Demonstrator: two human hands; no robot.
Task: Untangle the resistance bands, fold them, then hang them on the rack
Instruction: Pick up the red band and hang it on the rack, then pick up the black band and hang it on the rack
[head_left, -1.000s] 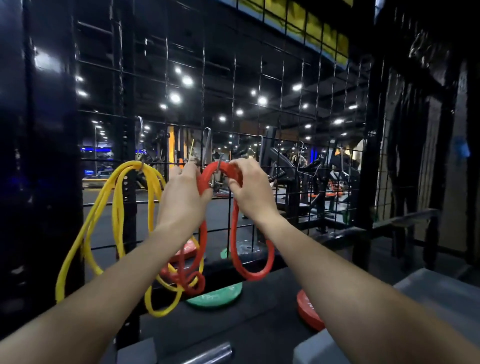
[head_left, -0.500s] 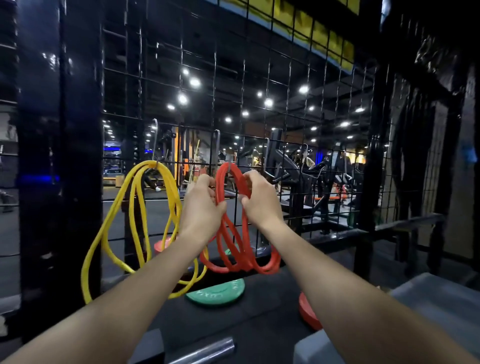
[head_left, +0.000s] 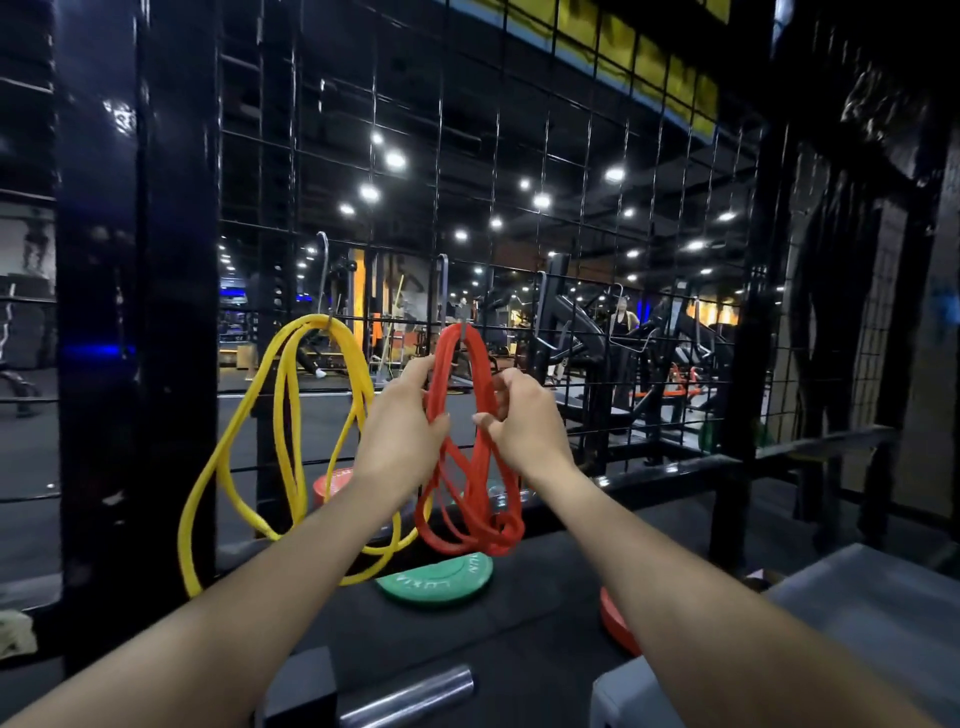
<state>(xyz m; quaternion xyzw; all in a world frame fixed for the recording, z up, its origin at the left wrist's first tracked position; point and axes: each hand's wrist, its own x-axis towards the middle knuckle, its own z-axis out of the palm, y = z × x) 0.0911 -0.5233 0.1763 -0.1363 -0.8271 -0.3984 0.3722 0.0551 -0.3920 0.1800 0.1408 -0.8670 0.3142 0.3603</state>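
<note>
The wire grid rack (head_left: 519, 156) fills the space in front of me, framed by a thick black post (head_left: 135, 312) on my left and another upright on my right. From it hangs the yellow resistance band (head_left: 283, 415), folded into long loops on its own hook (head_left: 323, 270) and clear of my hands, so that one looks finished. The red resistance band (head_left: 470, 467) is bunched in several loops with its top draped over the next hook (head_left: 441, 291); I think it is seated there, though the dim light makes the contact hard to read. My left hand (head_left: 402, 434) pinches the left strands of the red band and my right hand (head_left: 524, 423) is closed around the right strands, so neither has let go. By my judgement the untangling and folding are done, and what remains is settling the red loops and releasing them.

The two bands hang just beside each other, their lower loops nearly overlapping. Below them, a green weight plate (head_left: 436, 577) and a red weight plate (head_left: 618, 618) lie on the dark platform (head_left: 519, 649). The red band's lowest loop dangles just above the green plate. Open room lies behind my forearms, straight back toward me.
</note>
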